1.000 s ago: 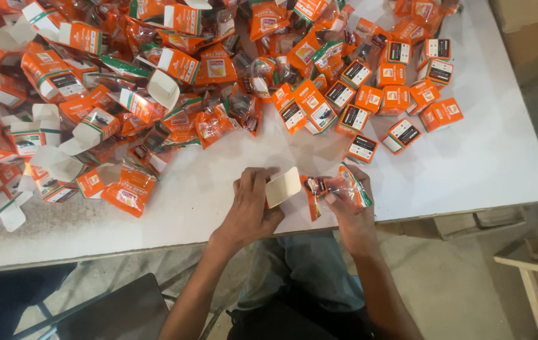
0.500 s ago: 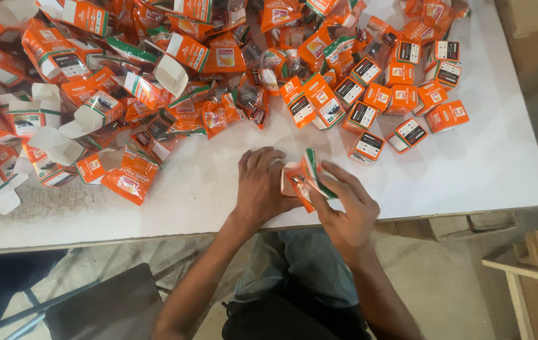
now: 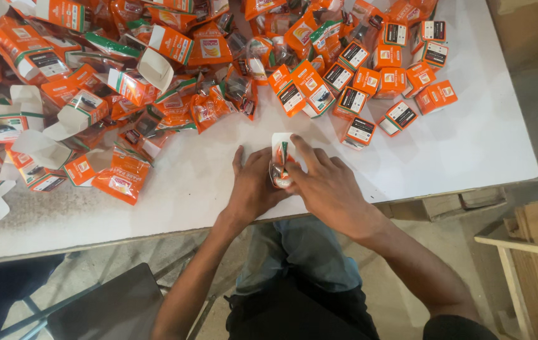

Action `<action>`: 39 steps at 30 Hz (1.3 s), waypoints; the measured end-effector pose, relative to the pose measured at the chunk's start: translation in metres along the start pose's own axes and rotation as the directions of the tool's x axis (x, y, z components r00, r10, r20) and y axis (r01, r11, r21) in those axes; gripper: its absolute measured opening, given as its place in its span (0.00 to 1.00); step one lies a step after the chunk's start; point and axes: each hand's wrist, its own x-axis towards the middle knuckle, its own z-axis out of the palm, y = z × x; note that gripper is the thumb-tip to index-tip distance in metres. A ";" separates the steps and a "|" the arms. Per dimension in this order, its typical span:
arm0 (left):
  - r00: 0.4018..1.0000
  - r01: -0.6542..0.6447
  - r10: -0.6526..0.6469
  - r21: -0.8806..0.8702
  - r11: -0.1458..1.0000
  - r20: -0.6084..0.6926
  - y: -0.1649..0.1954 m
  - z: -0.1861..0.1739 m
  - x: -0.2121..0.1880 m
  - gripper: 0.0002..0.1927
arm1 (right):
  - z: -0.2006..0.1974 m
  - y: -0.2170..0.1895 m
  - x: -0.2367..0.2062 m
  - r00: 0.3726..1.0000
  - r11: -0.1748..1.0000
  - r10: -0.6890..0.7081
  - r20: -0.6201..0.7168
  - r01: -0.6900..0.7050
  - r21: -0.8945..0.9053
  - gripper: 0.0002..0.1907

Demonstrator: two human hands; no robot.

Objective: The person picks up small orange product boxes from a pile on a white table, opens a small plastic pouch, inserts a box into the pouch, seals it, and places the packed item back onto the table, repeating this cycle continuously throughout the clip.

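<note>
Both hands have come together — the left hand (image 3: 253, 186) and right hand (image 3: 325, 186) now squeeze the small orange-and-white box (image 3: 281, 160), packet tucked in.

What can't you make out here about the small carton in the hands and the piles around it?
- Head view: the small orange-and-white carton is mostly covered by the left hand and right hand; its contents and whether its flap is shut are hidden.
- Head view: the heap of orange cartons and pouches is cut off by the top and left edges.
- Head view: items inside the pouches are too small to identify.
</note>
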 end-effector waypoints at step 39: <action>0.971 0.156 -0.214 -0.391 0.907 -0.109 0.016 -0.006 0.000 0.45 | 0.003 0.003 0.007 0.993 0.997 0.037 0.108 -0.043 0.057 0.33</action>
